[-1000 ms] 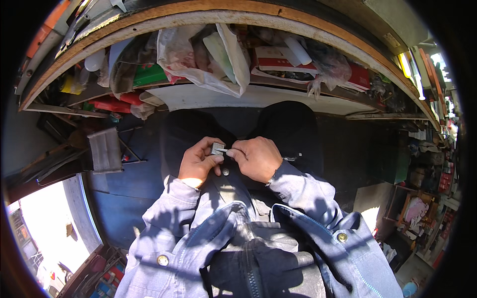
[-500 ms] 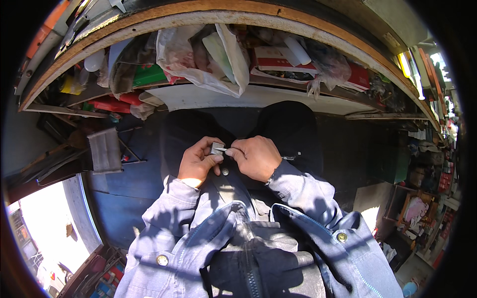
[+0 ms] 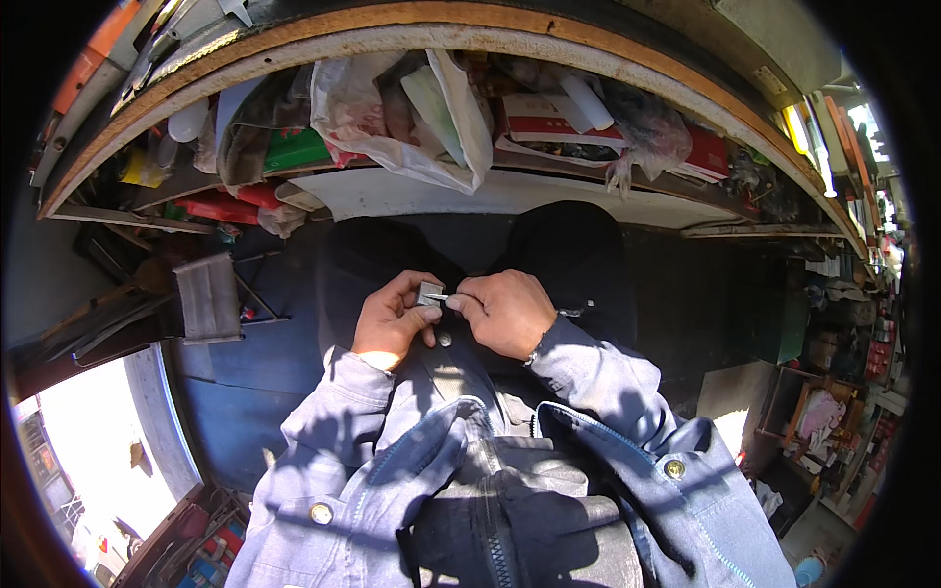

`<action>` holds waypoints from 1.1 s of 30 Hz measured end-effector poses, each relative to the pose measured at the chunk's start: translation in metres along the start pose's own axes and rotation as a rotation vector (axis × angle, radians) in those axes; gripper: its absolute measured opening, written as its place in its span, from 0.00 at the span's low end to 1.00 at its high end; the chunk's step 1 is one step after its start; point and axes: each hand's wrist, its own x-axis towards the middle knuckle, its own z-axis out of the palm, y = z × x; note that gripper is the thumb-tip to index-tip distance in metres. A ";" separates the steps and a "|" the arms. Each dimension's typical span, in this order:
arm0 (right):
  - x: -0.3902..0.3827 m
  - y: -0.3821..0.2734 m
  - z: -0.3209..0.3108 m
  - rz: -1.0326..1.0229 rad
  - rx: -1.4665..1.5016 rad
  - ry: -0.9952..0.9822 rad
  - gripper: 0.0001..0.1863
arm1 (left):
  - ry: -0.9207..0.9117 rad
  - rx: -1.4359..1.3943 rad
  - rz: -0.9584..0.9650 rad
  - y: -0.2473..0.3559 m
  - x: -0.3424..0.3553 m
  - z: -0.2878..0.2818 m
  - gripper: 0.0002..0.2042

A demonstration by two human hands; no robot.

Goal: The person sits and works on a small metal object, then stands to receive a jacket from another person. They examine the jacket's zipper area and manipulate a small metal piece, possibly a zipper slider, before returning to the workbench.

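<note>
Workshop: wood-edged bench [image 3: 470, 37] over a crowded shelf [image 3: 569, 170]; 1 small grey metal block [image 3: 428, 292] in work.
Left hand [image 3: 383, 325]: thumb and fingers pinching the block, short of the 2 knees [image 3: 569, 240]. Right hand [image 3: 512, 312]: thumb and forefinger gripping 1 slim metal rod [image 3: 442, 297], tip at block, contact unclear. On shelf: open white bag [image 3: 473, 157], pale green item [image 3: 431, 106] inside; red-and-white box [image 3: 539, 116], print illegible; clear bag [image 3: 655, 132], contents unclear.

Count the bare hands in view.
2: the bare left hand, holding a small grey metallic block, and the bare right hand, pinching a thin silvery piece.
</note>
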 end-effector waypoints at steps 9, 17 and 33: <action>0.001 0.001 0.000 0.002 0.009 0.009 0.15 | -0.005 -0.007 0.001 -0.001 0.001 -0.001 0.16; 0.001 -0.001 -0.002 0.003 -0.014 -0.014 0.15 | -0.001 0.008 -0.008 0.000 0.000 0.000 0.17; -0.002 -0.001 0.000 0.000 -0.015 0.016 0.14 | 0.005 -0.003 -0.014 0.001 0.000 0.000 0.16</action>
